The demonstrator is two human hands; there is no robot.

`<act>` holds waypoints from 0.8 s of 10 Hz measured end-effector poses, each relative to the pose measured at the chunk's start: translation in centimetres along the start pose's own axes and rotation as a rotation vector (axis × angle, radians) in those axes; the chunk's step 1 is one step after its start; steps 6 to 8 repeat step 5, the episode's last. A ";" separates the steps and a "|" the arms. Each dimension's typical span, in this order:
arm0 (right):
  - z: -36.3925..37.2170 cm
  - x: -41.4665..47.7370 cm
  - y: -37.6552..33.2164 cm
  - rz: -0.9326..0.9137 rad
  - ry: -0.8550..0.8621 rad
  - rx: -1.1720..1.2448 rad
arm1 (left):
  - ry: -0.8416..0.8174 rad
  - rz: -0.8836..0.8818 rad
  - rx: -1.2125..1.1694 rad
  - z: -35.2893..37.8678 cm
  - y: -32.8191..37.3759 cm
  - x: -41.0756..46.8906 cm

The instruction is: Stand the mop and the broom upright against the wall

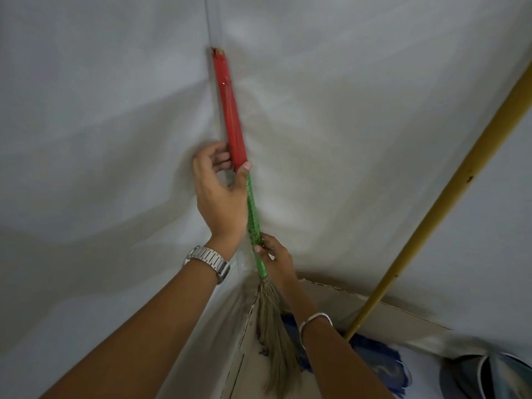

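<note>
The broom (230,110) stands upright in the corner of two grey walls (345,110), its red handle top up, green wrapped shaft below and straw bristles (273,335) down at the floor. My left hand (221,191) grips the handle where red meets green, thumb and fingers around it. My right hand (273,254) holds the lower green shaft just above the bristles. The mop has a long yellow pole (449,191) leaning against the right wall, its blue head (377,358) resting low on the floor at the right.
A flattened cardboard sheet (388,306) lies along the base of the right wall behind the mop. A dark round object with a pale rim (483,375) sits at the bottom right. A metal watch is on my left wrist, a bangle on my right.
</note>
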State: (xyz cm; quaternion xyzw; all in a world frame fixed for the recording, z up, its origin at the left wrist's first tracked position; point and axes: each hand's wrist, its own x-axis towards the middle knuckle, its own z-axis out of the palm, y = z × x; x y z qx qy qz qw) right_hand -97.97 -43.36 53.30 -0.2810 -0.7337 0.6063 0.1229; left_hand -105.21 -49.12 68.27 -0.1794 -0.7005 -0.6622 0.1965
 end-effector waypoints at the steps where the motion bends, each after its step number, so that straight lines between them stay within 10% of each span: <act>1: -0.1 -0.1 0.3 -0.012 -0.006 -0.025 | 0.006 0.003 0.021 -0.3 0.2 -0.3; 8: -5.8 -4.4 1.4 0.097 0.009 -0.140 | -0.052 0.097 0.154 -1.5 1.5 -5.8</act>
